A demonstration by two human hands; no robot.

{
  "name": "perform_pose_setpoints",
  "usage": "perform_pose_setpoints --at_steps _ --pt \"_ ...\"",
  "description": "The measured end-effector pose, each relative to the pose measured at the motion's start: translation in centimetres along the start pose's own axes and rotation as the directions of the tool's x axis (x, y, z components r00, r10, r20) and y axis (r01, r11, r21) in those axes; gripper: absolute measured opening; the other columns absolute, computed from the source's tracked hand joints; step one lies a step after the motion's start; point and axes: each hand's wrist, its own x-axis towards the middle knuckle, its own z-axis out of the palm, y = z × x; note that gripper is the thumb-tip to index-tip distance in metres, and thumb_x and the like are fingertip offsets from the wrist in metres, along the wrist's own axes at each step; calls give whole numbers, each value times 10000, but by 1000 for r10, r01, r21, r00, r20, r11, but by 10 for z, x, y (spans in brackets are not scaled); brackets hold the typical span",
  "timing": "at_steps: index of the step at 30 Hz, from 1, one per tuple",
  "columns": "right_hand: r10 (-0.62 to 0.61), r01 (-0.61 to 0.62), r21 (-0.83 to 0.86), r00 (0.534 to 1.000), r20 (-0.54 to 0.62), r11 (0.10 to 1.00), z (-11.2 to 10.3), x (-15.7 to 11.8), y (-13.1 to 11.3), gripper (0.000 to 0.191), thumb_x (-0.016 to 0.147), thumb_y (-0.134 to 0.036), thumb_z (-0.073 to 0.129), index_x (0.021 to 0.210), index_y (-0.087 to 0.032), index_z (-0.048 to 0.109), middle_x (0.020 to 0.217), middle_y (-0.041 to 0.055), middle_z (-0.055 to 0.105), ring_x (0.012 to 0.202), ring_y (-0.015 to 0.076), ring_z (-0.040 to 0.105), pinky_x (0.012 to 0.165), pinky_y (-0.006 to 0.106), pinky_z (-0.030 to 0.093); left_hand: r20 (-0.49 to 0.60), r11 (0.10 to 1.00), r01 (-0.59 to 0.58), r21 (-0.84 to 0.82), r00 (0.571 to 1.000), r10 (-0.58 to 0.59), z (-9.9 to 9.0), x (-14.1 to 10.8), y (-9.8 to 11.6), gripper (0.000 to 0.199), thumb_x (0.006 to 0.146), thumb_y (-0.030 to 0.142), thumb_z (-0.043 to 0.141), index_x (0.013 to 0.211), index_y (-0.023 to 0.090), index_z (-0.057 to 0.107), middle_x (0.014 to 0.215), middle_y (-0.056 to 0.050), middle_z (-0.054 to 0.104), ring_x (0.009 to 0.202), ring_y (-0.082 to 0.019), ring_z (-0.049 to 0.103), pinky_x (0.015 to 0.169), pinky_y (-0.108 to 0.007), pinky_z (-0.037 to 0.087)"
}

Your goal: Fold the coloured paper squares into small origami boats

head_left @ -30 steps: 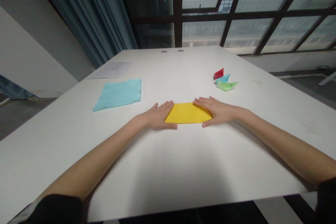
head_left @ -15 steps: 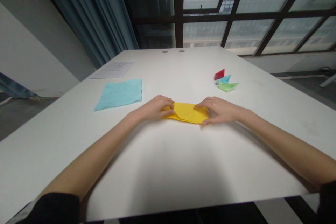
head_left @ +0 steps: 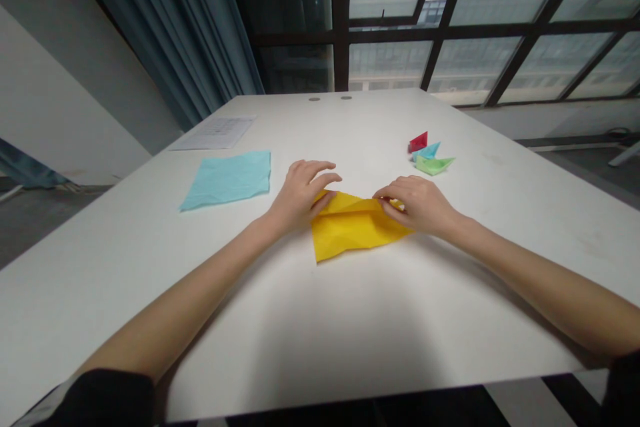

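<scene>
The right hand (head_left: 420,203) pinches the upper edge of the yellow paper (head_left: 350,233) between thumb and fingers, while the left hand (head_left: 297,193) is loosely open, its upper fingers raised and its lowest digit against the paper's upper left part. The paper lies between the hands, back from the near edge of the white table (head_left: 350,333), its upper strip creased and its lower left corner spread toward that edge. The step in hand looks like working a loose fold; whether it is being opened or closed, I cannot tell. The next move seems to call for lined-up edges and light, even finger pressure. Beyond the right hand, toward the table's right edge, sit red (head_left: 419,141), blue (head_left: 427,151) and green (head_left: 434,165) folded paper boats; a light-blue sheet (head_left: 230,177) lies toward the left edge, with a printed page (head_left: 215,132) farther back.
</scene>
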Motion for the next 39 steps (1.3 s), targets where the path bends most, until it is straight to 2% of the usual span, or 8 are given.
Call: perform_pose_setpoints --at_steps 4,9,13,23,28,31,33,39 --pt "220 -208 216 975 -35 954 -2 7 4 245 775 -245 482 866 -175 698 729 37 686 653 163 599 630 282 430 -95 966 -153 208 980 176 5 -5 11 185 885 201 441 962 267 596 1144 -46 586 1081 -197 469 993 -434 254" --pt "479 -431 494 877 32 755 6 12 23 235 738 -283 529 836 -154 698 703 34 691 623 157 599 558 260 434 271 912 -398 96 892 361 10 -6 33 228 916 252 390 904 212 614 954 -60 635 867 -173 546 811 -346 346" --pt "563 -552 468 816 132 690 17 6 46 270 735 -253 496 905 -153 681 697 35 683 612 159 604 537 255 428 481 960 -272 -67 834 270 16 -11 37 282 914 356 390 965 203 621 916 -61 651 873 -181 577 780 -329 345" --pt "444 -453 -10 870 213 892 40 -8 74 556 753 -542 532 1149 -155 582 1098 132 630 966 265 576 826 372 426 540 981 -83 -177 825 167 24 -19 5 359 935 337 327 1213 229 529 1349 -101 469 1261 -222 399 1000 -393 283" --pt "460 -436 -147 857 234 888 47 -12 74 696 745 -661 469 1242 -178 522 1219 170 542 1090 348 483 880 464 380 514 975 221 13 835 -196 32 -23 -13 584 873 489 386 1358 164 355 1438 -155 329 1315 -286 307 1037 -444 261" --pt "487 -457 -176 847 213 872 47 -14 71 734 746 -697 428 1259 -180 518 1236 174 525 1090 373 464 862 473 385 493 881 457 120 743 -452 39 -26 -20 772 811 609 396 1384 102 293 1454 -211 267 1329 -351 256 1030 -516 246" --pt "487 -457 -179 850 199 871 47 -14 69 756 741 -710 420 1262 -172 520 1239 177 522 1092 383 454 857 477 386 504 845 521 125 700 -506 42 -26 -22 759 800 616 398 1368 117 329 1453 -205 272 1334 -361 240 1022 -554 232" --pt "478 -469 -93 862 167 878 51 -15 71 681 728 -662 495 1218 -192 550 1231 144 545 1095 370 459 854 480 389 420 820 572 -34 752 -508 46 -22 -23 466 745 453 547 1147 217 567 1299 -88 510 1235 -302 403 999 -485 313"
